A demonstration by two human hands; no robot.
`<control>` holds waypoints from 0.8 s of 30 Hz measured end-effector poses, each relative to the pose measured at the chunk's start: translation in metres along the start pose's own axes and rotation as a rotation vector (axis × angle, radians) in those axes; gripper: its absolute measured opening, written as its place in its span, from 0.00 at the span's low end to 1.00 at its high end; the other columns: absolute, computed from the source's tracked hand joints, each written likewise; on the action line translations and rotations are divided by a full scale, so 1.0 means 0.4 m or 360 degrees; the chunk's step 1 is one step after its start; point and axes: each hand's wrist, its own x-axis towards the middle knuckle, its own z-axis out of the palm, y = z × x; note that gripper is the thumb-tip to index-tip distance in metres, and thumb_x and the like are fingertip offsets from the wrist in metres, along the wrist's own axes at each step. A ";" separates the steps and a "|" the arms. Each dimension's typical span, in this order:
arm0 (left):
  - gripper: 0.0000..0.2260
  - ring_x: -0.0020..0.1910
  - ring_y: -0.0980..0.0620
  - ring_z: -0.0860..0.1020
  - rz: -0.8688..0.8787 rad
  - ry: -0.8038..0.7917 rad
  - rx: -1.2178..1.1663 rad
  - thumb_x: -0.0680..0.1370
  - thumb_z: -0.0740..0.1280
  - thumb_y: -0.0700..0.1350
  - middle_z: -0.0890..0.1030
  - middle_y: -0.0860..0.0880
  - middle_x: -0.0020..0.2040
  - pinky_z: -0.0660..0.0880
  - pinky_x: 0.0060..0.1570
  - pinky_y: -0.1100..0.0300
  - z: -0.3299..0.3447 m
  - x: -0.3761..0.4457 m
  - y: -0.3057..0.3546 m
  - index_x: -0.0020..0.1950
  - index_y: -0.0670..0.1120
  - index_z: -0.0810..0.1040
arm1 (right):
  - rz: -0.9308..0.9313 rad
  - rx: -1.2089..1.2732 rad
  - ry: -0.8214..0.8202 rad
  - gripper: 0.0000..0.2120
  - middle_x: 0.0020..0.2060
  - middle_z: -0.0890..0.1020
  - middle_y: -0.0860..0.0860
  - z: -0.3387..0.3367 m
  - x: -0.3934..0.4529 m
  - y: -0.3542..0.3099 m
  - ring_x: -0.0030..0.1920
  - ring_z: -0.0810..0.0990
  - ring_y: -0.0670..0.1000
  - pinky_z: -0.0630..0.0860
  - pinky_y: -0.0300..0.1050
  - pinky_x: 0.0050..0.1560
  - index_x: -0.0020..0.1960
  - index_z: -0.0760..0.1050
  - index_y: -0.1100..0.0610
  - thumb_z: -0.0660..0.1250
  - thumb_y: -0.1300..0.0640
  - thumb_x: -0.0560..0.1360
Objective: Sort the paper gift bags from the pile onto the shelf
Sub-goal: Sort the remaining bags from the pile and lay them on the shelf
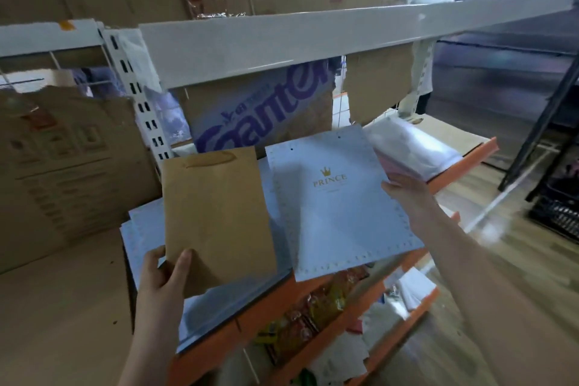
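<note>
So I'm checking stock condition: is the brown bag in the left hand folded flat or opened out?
Folded flat. The brown bag shows as one thin sheet, its handle lying flat at the top, gripped by the left hand at its lower corner.

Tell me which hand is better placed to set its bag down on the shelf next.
Probably the right hand. Its white Prince bag already lies over the orange-edged shelf, beside the clear-wrapped stack. The left hand holds the brown bag nearer the body, above white bags.
</note>
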 end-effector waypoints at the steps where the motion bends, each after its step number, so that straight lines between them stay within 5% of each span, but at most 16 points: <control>1: 0.11 0.52 0.43 0.77 -0.0013 0.0032 -0.0029 0.79 0.63 0.47 0.77 0.43 0.53 0.75 0.53 0.41 0.008 0.016 -0.001 0.59 0.46 0.69 | -0.0007 -0.0030 -0.0020 0.08 0.43 0.79 0.54 0.017 0.036 -0.011 0.47 0.73 0.52 0.66 0.44 0.47 0.45 0.75 0.51 0.63 0.63 0.76; 5: 0.10 0.49 0.39 0.78 -0.0052 0.0187 -0.0103 0.78 0.64 0.44 0.78 0.37 0.52 0.77 0.46 0.45 0.034 0.068 -0.003 0.58 0.44 0.70 | -0.0041 -0.0248 -0.0279 0.15 0.58 0.79 0.61 0.106 0.174 -0.028 0.47 0.73 0.54 0.66 0.46 0.46 0.61 0.75 0.52 0.61 0.61 0.77; 7: 0.09 0.46 0.40 0.78 -0.0070 0.0247 -0.0129 0.78 0.63 0.43 0.78 0.39 0.48 0.79 0.35 0.51 0.044 0.088 -0.002 0.57 0.44 0.69 | -0.0061 -0.0358 -0.0357 0.16 0.56 0.78 0.60 0.146 0.213 -0.027 0.52 0.76 0.56 0.67 0.43 0.44 0.65 0.72 0.58 0.60 0.63 0.77; 10: 0.09 0.42 0.46 0.77 -0.0091 0.0308 -0.0177 0.78 0.63 0.42 0.76 0.41 0.47 0.78 0.24 0.62 0.064 0.105 0.001 0.58 0.44 0.68 | -0.0044 -0.0356 -0.0498 0.12 0.51 0.79 0.56 0.193 0.240 0.002 0.54 0.77 0.55 0.69 0.39 0.38 0.59 0.75 0.64 0.61 0.65 0.77; 13: 0.08 0.39 0.45 0.75 -0.0091 0.0384 -0.0192 0.79 0.62 0.40 0.75 0.38 0.49 0.77 0.22 0.64 0.097 0.109 0.007 0.57 0.44 0.68 | -0.0078 -0.0514 -0.0626 0.14 0.52 0.76 0.73 0.209 0.252 0.052 0.48 0.77 0.72 0.65 0.44 0.39 0.52 0.75 0.69 0.62 0.58 0.76; 15: 0.08 0.40 0.42 0.76 -0.0098 0.0416 -0.0160 0.78 0.62 0.40 0.75 0.37 0.51 0.77 0.22 0.60 0.128 0.112 0.011 0.57 0.44 0.68 | -0.0111 -0.0602 -0.0703 0.12 0.49 0.77 0.72 0.206 0.255 0.065 0.42 0.79 0.69 0.73 0.51 0.36 0.51 0.76 0.65 0.62 0.57 0.75; 17: 0.08 0.45 0.38 0.75 -0.0117 0.0412 -0.0139 0.78 0.62 0.41 0.75 0.37 0.52 0.77 0.29 0.52 0.168 0.113 0.019 0.57 0.44 0.68 | -0.0189 -0.0606 -0.0712 0.08 0.47 0.81 0.66 0.199 0.270 0.067 0.46 0.81 0.65 0.79 0.59 0.46 0.48 0.80 0.59 0.62 0.59 0.76; 20: 0.09 0.44 0.42 0.76 -0.0114 0.0381 -0.0135 0.78 0.62 0.42 0.76 0.42 0.47 0.75 0.33 0.51 0.246 0.110 0.033 0.57 0.44 0.67 | -0.0317 -0.0710 -0.0671 0.11 0.52 0.83 0.57 0.178 0.310 0.056 0.50 0.80 0.51 0.74 0.41 0.50 0.56 0.79 0.58 0.63 0.62 0.75; 24: 0.08 0.39 0.45 0.76 -0.0081 0.0337 -0.0117 0.79 0.61 0.41 0.76 0.44 0.43 0.78 0.25 0.58 0.385 0.092 0.033 0.56 0.42 0.68 | -0.0522 -0.0925 -0.0615 0.15 0.56 0.81 0.55 0.107 0.402 0.042 0.53 0.80 0.53 0.70 0.38 0.46 0.61 0.76 0.58 0.62 0.61 0.75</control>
